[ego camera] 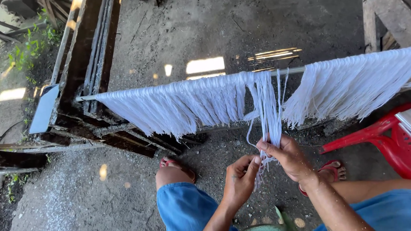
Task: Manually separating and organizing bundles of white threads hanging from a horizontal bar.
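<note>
Threads hung white and thick over a thin rod in front of me, draped in bunches from the wooden frame on my left across to my right. One narrow strand dropped apart from the rest, in the gap between the two big curtains of fibre. My right hand pinched that strand near its lower end, thumb pressed against fingers, holding it taut. My left hand sat just beside and slightly lower, its grip closed on the loose tail, fingertips working the ends together.

I judged the job well short of done: only this one strand was parted out, while the masses to either side hung loose and unsorted, so most of the fibre seemed left to handle.

I sat low, blue shorts over my knees, red sandals on the dirt floor. A red plastic chair stood near on my right, and a phone leaned against the frame.
</note>
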